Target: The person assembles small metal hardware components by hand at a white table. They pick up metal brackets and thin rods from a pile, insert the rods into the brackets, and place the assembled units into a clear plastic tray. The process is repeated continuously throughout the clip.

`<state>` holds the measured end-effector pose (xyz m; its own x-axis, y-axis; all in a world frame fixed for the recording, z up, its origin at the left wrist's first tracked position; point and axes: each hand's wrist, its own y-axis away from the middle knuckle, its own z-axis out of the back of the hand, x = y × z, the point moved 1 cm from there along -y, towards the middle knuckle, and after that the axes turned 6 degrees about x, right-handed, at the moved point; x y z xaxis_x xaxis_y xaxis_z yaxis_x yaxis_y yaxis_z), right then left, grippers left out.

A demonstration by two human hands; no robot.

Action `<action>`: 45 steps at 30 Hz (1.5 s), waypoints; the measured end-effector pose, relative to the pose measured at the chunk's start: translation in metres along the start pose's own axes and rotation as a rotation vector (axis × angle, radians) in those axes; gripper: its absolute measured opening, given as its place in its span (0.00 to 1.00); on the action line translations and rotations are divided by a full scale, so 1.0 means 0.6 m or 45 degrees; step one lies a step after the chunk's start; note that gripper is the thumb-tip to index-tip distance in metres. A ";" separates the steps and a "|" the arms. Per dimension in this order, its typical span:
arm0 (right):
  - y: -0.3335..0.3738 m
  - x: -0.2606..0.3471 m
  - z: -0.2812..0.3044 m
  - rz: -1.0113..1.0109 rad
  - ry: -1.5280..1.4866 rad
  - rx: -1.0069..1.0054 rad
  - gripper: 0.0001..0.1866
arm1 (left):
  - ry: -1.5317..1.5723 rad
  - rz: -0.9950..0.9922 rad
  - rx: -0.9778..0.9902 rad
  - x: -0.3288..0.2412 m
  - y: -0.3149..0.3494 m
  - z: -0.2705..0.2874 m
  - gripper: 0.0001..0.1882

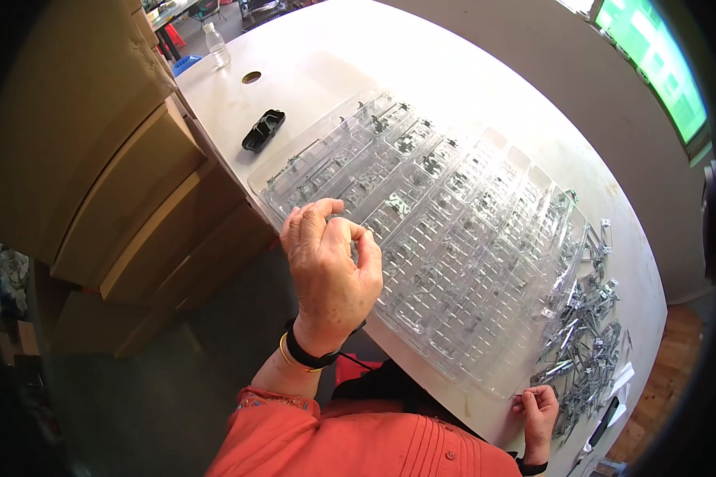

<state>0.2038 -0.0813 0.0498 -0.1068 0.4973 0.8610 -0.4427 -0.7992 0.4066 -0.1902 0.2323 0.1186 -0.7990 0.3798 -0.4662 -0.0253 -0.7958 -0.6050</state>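
Note:
A clear plastic tray point(422, 318) with rows of compartments lies across the white table; small metal parts sit in many of them. Over its near left edge I hold my left hand point(334, 258), fingers curled and thumb drawn toward the index finger. Whatever may be in that pinch is too small to make out. My right hand point(538, 409) rests by the tray's near right corner with its fingers closed; their contents are hidden. Beside it spreads a loose heap of slim silvery metal parts point(589, 358), running along the tray's right side.
Stacked cardboard boxes point(135, 215) stand against the table's left side. A small black open container point(263, 130) and a clear bottle point(216, 46) are on the far left of the white table point(334, 40), near a round cable hole. A dark slim object point(605, 421) lies on white paper at the right edge.

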 end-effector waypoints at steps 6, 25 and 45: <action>-0.001 -0.001 0.000 -0.012 0.004 -0.007 0.08 | -0.016 0.008 0.019 0.001 0.002 -0.001 0.07; -0.002 -0.002 0.000 -0.006 0.027 -0.008 0.08 | -0.116 -0.002 -0.006 0.004 0.002 0.000 0.08; -0.005 -0.012 0.004 -0.007 0.016 -0.009 0.07 | -0.135 -0.007 -0.011 0.002 0.002 -0.003 0.03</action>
<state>0.2081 -0.0834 0.0432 -0.1156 0.5061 0.8547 -0.4493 -0.7941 0.4094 -0.1903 0.2325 0.1161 -0.8580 0.3318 -0.3922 -0.0249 -0.7895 -0.6133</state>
